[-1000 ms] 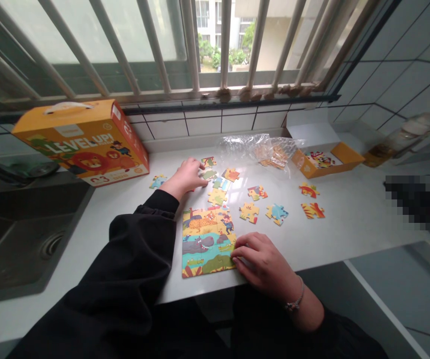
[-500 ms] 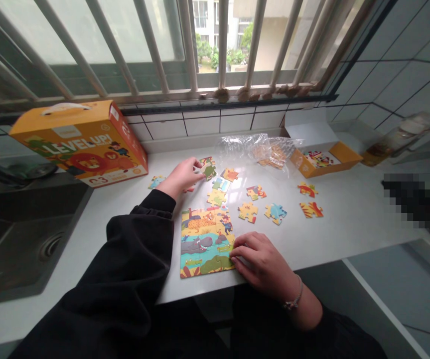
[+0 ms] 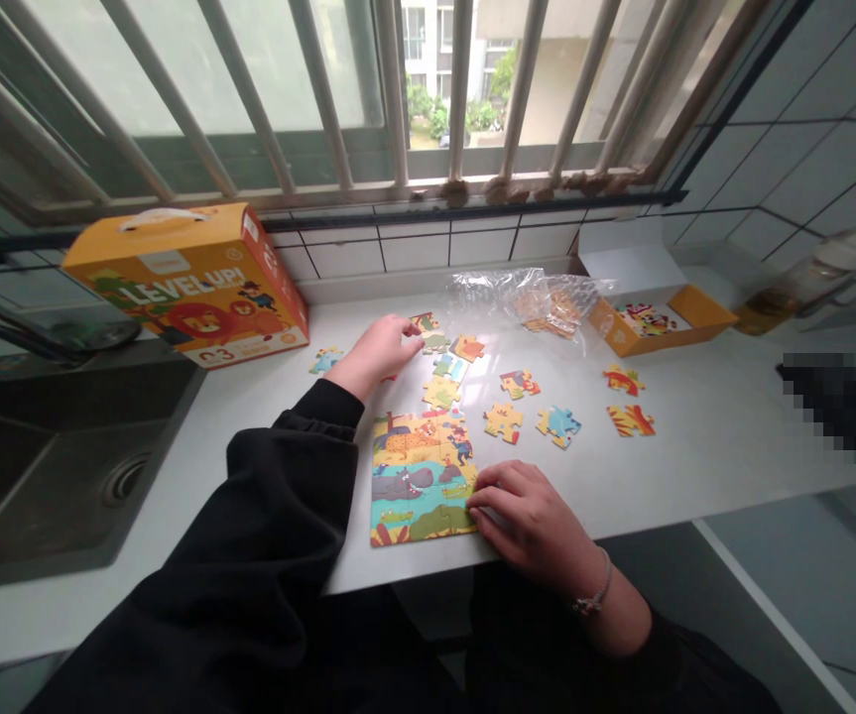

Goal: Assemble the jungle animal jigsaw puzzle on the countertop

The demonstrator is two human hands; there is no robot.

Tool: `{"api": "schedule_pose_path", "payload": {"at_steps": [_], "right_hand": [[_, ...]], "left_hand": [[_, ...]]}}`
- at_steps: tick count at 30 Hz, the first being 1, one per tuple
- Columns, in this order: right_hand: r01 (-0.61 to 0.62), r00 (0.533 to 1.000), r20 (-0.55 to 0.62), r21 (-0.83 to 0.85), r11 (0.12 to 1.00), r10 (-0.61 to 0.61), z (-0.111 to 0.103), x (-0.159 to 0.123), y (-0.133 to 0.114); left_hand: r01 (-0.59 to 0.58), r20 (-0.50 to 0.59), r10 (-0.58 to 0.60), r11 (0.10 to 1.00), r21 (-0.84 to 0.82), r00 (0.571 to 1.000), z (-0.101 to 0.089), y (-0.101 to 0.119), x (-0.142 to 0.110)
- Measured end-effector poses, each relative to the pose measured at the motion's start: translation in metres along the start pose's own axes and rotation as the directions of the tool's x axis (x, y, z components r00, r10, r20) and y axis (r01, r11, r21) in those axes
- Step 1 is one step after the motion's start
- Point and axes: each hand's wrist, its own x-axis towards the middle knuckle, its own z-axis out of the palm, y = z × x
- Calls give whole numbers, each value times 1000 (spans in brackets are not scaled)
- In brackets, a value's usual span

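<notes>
Fingers [image 3: 498,496] of the right hand [image 3: 539,526] lie released along the right edge of the assembled jigsaw [image 3: 420,486], touching it without gripping. Beyond that block, the left hand [image 3: 375,355] has just lowered a green jigsaw piece [image 3: 435,343] to the countertop [image 3: 725,456], and its fingertips [image 3: 414,335] rest against it; whether they pinch it cannot be told. A short line of loose pieces [image 3: 442,392] runs between those fingertips and the block. Right of the left fingers lie 6 more pieces, including a yellow piece [image 3: 503,422] and a blue piece [image 3: 558,426]. Further off, left of the fingers, stands the orange LEVEL UP! box [image 3: 189,283].
</notes>
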Motion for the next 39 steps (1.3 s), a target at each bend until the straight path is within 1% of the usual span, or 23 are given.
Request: {"api": "schedule_pose_path", "payload": {"at_steps": [2, 3, 5, 7, 9, 13, 15, 17, 19, 20, 22, 24, 27, 30, 32, 35, 37, 39], "right_hand": [[-1, 1000, -2, 2, 1000, 1, 1, 0, 0], [-2, 1000, -3, 3, 1000, 2, 1, -1, 0], [-3, 1000, -4, 3, 1000, 3, 1, -1, 1], [1, 1000, -6, 3, 1000, -1, 1, 0, 1], [6, 1000, -10, 2, 1000, -6, 1, 0, 1], [4, 1000, -5, 1, 1000, -4, 2, 0, 1], [-1, 1000, -7, 3, 1000, 1, 2, 0, 2], [-1, 1000, -10, 3, 1000, 1, 2, -1, 2], [1, 1000, -11, 2, 1000, -1, 2, -1, 3], [0, 1000, -11, 1, 1000, 0, 2, -1, 3], [0, 1000, -12, 5, 1000, 0, 2, -1, 3], [-3, 1000, -9, 14, 1000, 3, 2, -2, 3], [-7, 1000, 2, 22, 1000, 7, 2, -2, 2], [-3, 1000, 6, 13, 1000, 3, 2, -3, 2], [3, 1000, 2, 2, 1000, -3, 2, -2, 1], [10, 1000, -12, -16, 1000, -10, 2, -2, 0], [11, 1000, -21, -25, 1000, -11, 2, -1, -1], [10, 1000, -21, -31, 999, -10, 2, -1, -2]], "left_hand": [[-53, 38, 48, 985, 161, 998, 7, 2, 11], [-60, 64, 47, 972, 226, 997, 11, 2, 15], [-59, 109, 27, 954, 294, 994, 18, 2, 23], [-45, 133, 5, 953, 301, 991, 22, 0, 29], [-26, 133, -9, 964, 264, 991, 23, -2, 35], [-18, 110, -4, 980, 200, 994, 22, -2, 42], [-16, 70, 5, 988, 151, 997, 19, 0, 40], [-13, 6, 13, 998, 63, 1000, 14, 2, 30], [-8, -35, 6, 999, -49, 999, 5, 3, 14], [7, -33, -11, 994, -113, 999, -1, 3, 3], [64, 26, -59, 960, -274, 998, -14, 0, -21], [97, 78, -73, 924, -370, 994, -25, -7, -47], [145, 123, -106, 913, -381, 987, -32, -23, -81], [215, 133, -175, 891, -401, 976, -27, -39, -101], [226, 127, -189, 880, -417, 974, -20, -46, -108], [203, 111, -172, 886, -416, 979, -12, -48, -114], [192, 93, -169, 902, -386, 981, -9, -46, -115], [163, 55, -153, 934, -319, 987, -8, -44, -115]]}}
